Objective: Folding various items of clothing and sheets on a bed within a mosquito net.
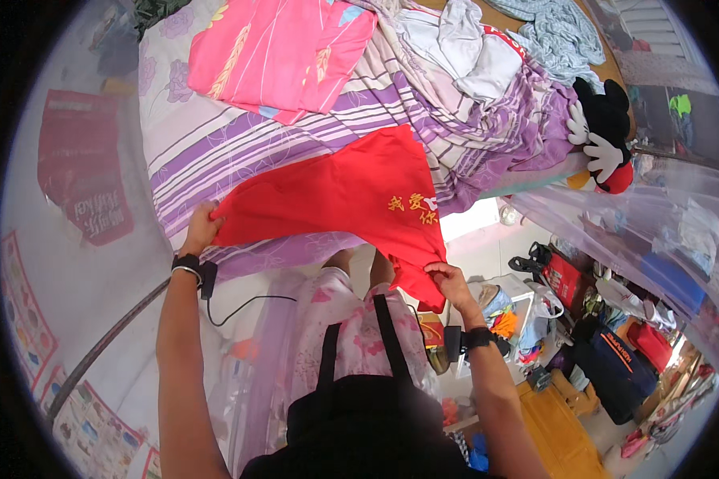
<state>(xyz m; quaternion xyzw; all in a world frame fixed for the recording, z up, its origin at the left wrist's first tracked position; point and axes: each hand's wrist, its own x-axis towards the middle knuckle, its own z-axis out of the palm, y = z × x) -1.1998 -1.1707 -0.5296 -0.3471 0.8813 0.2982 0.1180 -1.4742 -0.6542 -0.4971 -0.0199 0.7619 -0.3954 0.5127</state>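
A red garment (327, 184), shaped like a pair of pants with small gold lettering near its right side, is stretched out before me. Its upper part lies over a purple-and-white striped sheet (208, 152), while the right end hangs past the bed's near edge. My left hand (204, 226) is closed on the left end. Lower and to the right, my right hand (451, 286) pinches the other end, its thumb and fingers on the cloth.
A folded pink cloth (284, 56) lies on the bed's far side. White clothing (463, 48) is heaped right of it. At the right edge sits a black plush toy (603, 120). Sheer curtains (631, 231) hang beyond. Bags and a wooden cabinet (563, 435) stand at lower right.
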